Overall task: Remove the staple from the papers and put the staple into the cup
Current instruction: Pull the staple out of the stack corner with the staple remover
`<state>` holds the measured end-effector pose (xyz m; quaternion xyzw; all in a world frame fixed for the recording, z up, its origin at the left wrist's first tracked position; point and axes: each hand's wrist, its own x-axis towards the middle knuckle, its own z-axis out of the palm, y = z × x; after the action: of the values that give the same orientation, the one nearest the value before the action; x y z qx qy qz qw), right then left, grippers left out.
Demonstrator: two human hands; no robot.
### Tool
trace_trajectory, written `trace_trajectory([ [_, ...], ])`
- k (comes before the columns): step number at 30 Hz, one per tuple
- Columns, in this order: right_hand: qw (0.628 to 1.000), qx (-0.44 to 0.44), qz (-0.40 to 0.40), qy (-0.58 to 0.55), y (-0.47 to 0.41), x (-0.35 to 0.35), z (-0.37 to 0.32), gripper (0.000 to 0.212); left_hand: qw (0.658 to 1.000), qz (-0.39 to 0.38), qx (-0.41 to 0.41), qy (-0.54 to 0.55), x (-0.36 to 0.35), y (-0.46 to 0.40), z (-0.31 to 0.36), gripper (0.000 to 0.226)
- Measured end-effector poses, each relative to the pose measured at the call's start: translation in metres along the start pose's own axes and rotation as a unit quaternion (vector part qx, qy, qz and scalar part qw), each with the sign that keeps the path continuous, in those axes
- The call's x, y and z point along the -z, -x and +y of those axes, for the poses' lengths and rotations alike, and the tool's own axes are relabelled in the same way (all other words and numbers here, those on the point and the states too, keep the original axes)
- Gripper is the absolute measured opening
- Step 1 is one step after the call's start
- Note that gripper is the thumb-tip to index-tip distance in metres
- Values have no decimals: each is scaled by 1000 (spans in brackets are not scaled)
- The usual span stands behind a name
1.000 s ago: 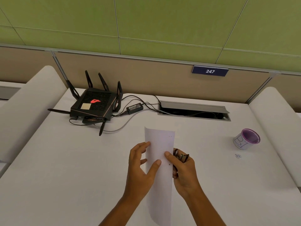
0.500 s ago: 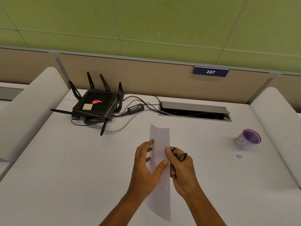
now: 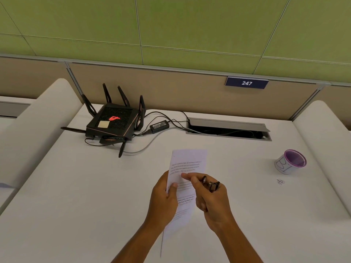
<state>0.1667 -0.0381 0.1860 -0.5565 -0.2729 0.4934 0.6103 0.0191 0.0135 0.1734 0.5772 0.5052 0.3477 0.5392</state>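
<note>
The printed lines on the white stapled papers (image 3: 187, 168) are too blurred to read, and no staple can be made out; the left hand (image 3: 164, 198) hides their left edge; the right hand (image 3: 209, 199) covers most of a small dark metal tool (image 3: 211, 185); tiny specks (image 3: 280, 181) near the purple-rimmed paper cup (image 3: 290, 161) on the white worktop (image 3: 76, 196) are too small to tell; both forearms are cut off below.

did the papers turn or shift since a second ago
Yes. The papers have turned over: the blank side faced up earlier, now printed text shows. Their top edge stays just short of the router cable, held by the left hand.
</note>
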Motion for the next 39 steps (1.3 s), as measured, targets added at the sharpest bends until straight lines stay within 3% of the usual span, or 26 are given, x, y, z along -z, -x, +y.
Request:
trace_trajectory([
  [3,997,3,81,6,-4,9,10,14,1000,2,6,2,6,-2,3,33],
  [7,981,-7,191,41,-11,27,26,29,999,-12,33,30,14,-7,5,30],
  [11,985,-33,167,41,-10,40,28,34,995,-20,63,76,23,-15,8,28],
  [16,990,-49,114,68,-9,47,28,14,985,-11,103,140,29,-29,7,26],
  [21,988,-61,131,58,-16,45,32,17,978,-24,126,163,35,-48,-3,29],
  [30,977,-105,176,52,-48,43,44,19,991,-28,130,27,45,-79,-61,39],
  [39,964,-136,196,119,-125,43,67,11,990,-15,139,-32,38,-139,-86,29],
])
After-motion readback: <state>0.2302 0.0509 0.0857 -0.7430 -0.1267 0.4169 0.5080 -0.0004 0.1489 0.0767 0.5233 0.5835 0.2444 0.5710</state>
